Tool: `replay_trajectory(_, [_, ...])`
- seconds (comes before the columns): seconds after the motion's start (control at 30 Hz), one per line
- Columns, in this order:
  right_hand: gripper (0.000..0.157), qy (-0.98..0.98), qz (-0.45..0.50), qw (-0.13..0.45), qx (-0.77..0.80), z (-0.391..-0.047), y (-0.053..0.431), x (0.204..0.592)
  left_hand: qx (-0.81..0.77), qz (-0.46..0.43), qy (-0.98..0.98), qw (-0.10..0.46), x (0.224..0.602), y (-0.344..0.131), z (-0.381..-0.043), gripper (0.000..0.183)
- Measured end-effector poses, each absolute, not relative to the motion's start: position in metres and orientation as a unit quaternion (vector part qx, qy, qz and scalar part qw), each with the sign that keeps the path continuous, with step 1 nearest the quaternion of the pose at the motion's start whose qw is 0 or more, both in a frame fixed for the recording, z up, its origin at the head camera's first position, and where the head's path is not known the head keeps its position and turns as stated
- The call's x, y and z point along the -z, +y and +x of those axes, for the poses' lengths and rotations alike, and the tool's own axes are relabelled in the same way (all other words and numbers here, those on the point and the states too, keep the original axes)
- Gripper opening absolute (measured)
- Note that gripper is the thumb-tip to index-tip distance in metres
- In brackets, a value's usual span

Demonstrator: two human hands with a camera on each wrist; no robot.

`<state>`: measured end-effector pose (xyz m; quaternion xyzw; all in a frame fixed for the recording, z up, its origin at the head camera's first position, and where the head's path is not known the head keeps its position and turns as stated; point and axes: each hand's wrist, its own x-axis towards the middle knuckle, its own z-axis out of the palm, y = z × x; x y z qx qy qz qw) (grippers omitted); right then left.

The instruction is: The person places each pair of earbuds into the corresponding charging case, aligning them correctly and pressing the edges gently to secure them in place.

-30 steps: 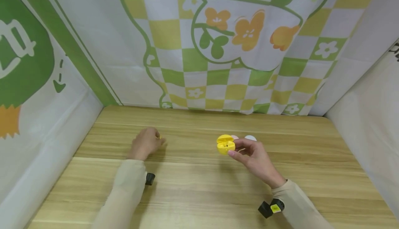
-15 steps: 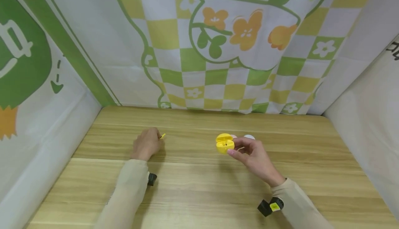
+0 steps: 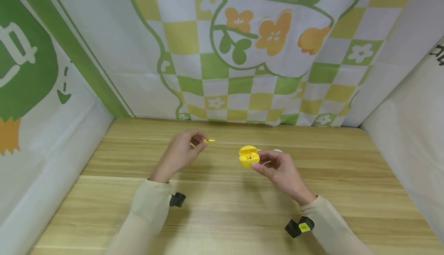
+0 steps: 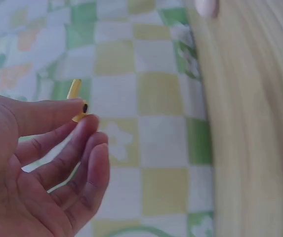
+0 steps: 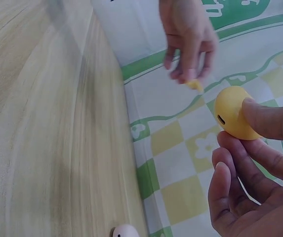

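My left hand pinches a small yellow earbud between thumb and fingertips, above the table left of centre. In the left wrist view the yellow stem of the earbud sticks out past the thumb, and a dark spot shows on it. My right hand grips a round yellow earbud case by its right side, its lid standing up. Inside the case a small dark spot shows. From the right wrist view, the back of the case has a dark slot. A short gap separates earbud and case.
A white round thing lies behind my right hand, partly hidden. The right wrist view has a pink rounded thing on the wooden table. Patterned cloth hangs along the table's back edge.
My left hand has moved right and toward the back, bringing the earbud nearer the case and into clearer view. The right hand and case have barely shifted.
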<state>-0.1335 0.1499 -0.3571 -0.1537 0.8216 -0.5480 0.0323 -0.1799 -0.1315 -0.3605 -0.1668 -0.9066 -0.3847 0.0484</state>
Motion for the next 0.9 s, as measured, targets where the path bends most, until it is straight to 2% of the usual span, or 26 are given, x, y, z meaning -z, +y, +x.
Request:
replay_trajectory(0.2, [0.024, 0.819, -0.156, 0.028, 0.552, -0.135, 0.147, 0.356, 0.403, -0.255, -0.873, 0.1, 0.342, -0.108, -0.165, 0.015])
replay_trajectory(0.4, [0.024, 0.816, -0.162, 0.024, 0.554, -0.134, 0.144, 0.354, 0.385, -0.316, -0.858, 0.127, 0.332, -0.088, -0.154, 0.016])
replay_trajectory(0.9, [0.028, 0.802, -0.181, 0.012, 0.568, -0.147, 0.151, 0.38, 0.301, -0.347, -0.872, 0.171, 0.333, -0.07, -0.152, 0.012])
